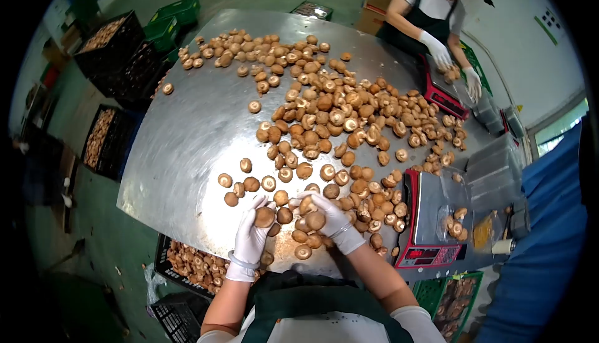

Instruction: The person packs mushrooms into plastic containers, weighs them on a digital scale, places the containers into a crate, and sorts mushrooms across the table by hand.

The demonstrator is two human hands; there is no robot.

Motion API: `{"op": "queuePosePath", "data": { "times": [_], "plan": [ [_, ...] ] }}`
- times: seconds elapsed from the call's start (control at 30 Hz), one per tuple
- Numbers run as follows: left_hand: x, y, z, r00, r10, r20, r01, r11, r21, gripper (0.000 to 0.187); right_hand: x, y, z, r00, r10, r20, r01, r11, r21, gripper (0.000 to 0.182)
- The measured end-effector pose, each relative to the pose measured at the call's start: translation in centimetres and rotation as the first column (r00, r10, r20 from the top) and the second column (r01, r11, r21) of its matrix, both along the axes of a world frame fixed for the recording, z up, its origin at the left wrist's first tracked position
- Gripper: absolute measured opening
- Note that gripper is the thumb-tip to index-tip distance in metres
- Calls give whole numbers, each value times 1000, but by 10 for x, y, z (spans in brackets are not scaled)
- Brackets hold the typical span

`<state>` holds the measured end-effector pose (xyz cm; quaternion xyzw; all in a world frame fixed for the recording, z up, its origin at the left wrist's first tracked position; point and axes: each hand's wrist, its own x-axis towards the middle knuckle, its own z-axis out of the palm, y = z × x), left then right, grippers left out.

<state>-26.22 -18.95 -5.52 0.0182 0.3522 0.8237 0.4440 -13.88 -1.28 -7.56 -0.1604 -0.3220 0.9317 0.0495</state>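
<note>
My left hand [251, 238], in a white glove, curls around a brown shiitake mushroom [264, 217] above the front of the metal table [168, 174]. White-gloved too, my right hand [336, 223] cups mushrooms [315, 220] between its fingers and palm. A few loose mushrooms [284, 215] lie between the two hands, caps and pale undersides showing. Behind them spreads a large heap of mushrooms [324, 102]. Right of my right hand stands a red-edged weighing scale [424, 209], with a clear tray of mushrooms [455, 224] on its plate.
Across the table, a co-worker's gloved hands [437, 51] handle mushrooms at a second red scale [446, 101]. Clear plastic containers [493, 171] stack at the right edge. A black crate [163, 262] of mushrooms sits below the front edge; more crates [115, 56] stand on the left.
</note>
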Motion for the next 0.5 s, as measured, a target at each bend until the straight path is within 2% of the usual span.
{"op": "queuePosePath", "data": {
  "times": [0.03,0.07,0.1,0.13,0.17,0.23,0.27,0.3,0.33,0.37,0.5],
  "plan": [
    [4,5,9,997,-15,-81,14,1000,-11,44,1,-8,-7,999,0,-41,-3,997,-79,38],
    [8,10,18,973,-47,-227,12,989,-151,46,0,-15,-13,996,-14,-85,2,989,-147,41],
    [15,17,27,918,-119,-378,36,975,-219,47,-3,-23,-3,998,-6,-58,0,994,-107,44],
    [23,23,26,874,-188,-448,90,969,-230,47,-5,-30,7,1000,-15,-22,13,998,-62,48],
    [31,30,26,819,-248,-517,138,961,-241,48,0,-36,6,999,-37,30,35,997,69,52],
    [38,31,14,531,-322,-784,38,933,-357,53,10,-47,-8,997,-54,51,46,988,148,58],
    [38,28,8,349,-339,-874,-54,923,-380,56,15,-46,-15,999,-34,7,33,994,100,61],
    [36,27,-7,353,-361,-863,-38,916,-399,58,22,-43,-9,999,-28,31,24,989,143,64],
    [38,29,16,255,-436,-863,-57,885,-463,62,27,-42,-3,998,-12,56,1,984,181,67],
    [39,30,11,228,-447,-865,-23,886,-463,63,32,-44,-16,998,-28,52,21,990,139,69],
    [51,34,21,159,-456,-876,103,890,-445,64,60,-39,-4,991,-135,19,132,984,118,65]
  ]
}}
